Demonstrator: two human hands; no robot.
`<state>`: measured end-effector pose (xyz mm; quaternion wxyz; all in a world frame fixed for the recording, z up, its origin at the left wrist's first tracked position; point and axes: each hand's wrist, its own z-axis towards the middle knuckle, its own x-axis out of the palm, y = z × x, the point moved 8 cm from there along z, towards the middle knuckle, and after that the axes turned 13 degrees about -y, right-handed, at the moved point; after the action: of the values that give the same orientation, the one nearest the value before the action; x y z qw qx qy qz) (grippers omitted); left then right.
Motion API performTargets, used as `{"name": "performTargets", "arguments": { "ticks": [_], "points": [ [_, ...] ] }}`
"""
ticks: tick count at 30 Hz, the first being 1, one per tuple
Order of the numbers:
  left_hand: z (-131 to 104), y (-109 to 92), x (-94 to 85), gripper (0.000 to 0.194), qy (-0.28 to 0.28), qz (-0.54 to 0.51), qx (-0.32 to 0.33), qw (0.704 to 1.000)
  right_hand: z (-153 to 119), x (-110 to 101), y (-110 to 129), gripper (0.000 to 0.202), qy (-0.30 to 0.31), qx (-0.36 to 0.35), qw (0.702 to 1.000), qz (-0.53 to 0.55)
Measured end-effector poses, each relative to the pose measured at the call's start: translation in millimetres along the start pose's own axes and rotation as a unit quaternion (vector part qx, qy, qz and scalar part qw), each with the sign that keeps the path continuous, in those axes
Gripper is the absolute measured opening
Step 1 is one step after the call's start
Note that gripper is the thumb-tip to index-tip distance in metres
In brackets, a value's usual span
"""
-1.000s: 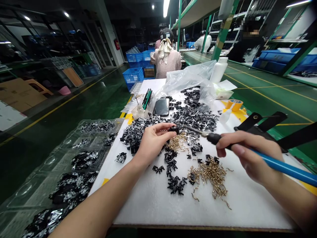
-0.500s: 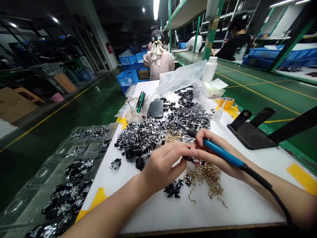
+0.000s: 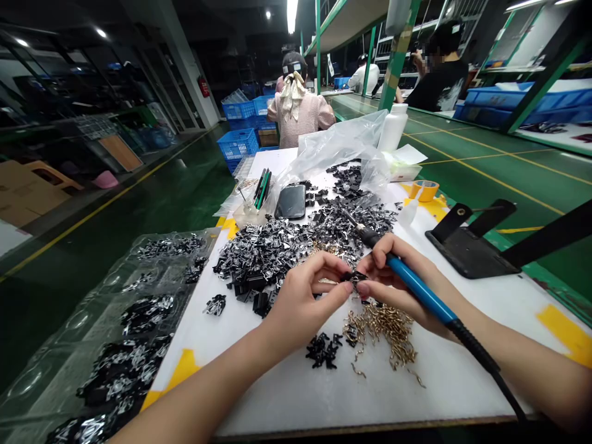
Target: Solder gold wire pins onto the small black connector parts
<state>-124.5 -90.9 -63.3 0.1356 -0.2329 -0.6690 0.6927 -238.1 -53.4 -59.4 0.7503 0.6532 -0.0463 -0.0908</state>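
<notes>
Two hands: the left hand [image 3: 303, 296] and the right hand [image 3: 400, 283] are meeting above the tabletop [image 3: 277, 394], at one small black part [image 3: 354, 277].
Left fingers: thumb and fingertips are making a narrow pinch on the part's left side, with nothing else showing in that hand.
Right fingers: they are wrapping partly round the blue-handled tool [image 3: 420, 290], while the thumb and a fingertip are meeting the part's right side; how firmly, I cannot tell.
Small black part: it is sitting between both sets of fingertips, nearer the person than the heap of black and silver pieces [image 3: 263, 253]; fingers are hiding its finer detail.
Weight and stiffness: it is looking very light and rigid, probably fragile at any thin projections.
Where to hold: opposite edges of its body are looking safest; a one-corner pinch is probably inviting a slip.
Blue-handled tool: its metal tip [image 3: 351, 221] is pointing away over the heap, possibly hot, so the stiff handle is offering the better hold; its cable [image 3: 481, 357] is probably adding slight drag.
Brass-coloured pieces [image 3: 393, 330]: these are lying loose below the right hand, looking light and hard.
</notes>
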Motion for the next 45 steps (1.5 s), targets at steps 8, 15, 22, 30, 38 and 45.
{"name": "performTargets", "arguments": {
  "ticks": [8,15,22,30,38,45],
  "points": [
    [24.0,3.7,-46.1,0.026,-0.167,-0.094,-0.013,0.981,-0.6,-14.4,6.6,0.024,0.005,-0.084,0.953,-0.291],
    [33.7,7.4,-72.9,0.028,-0.241,-0.201,-0.026,0.949,-14.4,12.1,-0.9,0.013,0.164,-0.203,0.873,-0.413],
    [30.9,5.8,-64.2,0.024,-0.221,-0.212,-0.022,0.952,-14.2,20.9,-20.0,0.022,0.185,-0.234,0.825,-0.48],
    [29.1,15.5,-43.8,0.03,-0.128,-0.126,-0.064,0.982,-11.8,18.8,-9.1,0.024,0.154,-0.249,0.861,-0.417],
    [8.1,29.4,3.4,0.041,0.062,-0.021,-0.134,0.989,-4.8,1.3,-0.5,0.015,0.056,-0.155,0.958,-0.233],
    [3.9,30.0,8.3,0.043,0.08,-0.029,-0.144,0.986,-8.5,5.0,7.8,0.02,0.051,-0.17,0.964,-0.197]
  ]
}}
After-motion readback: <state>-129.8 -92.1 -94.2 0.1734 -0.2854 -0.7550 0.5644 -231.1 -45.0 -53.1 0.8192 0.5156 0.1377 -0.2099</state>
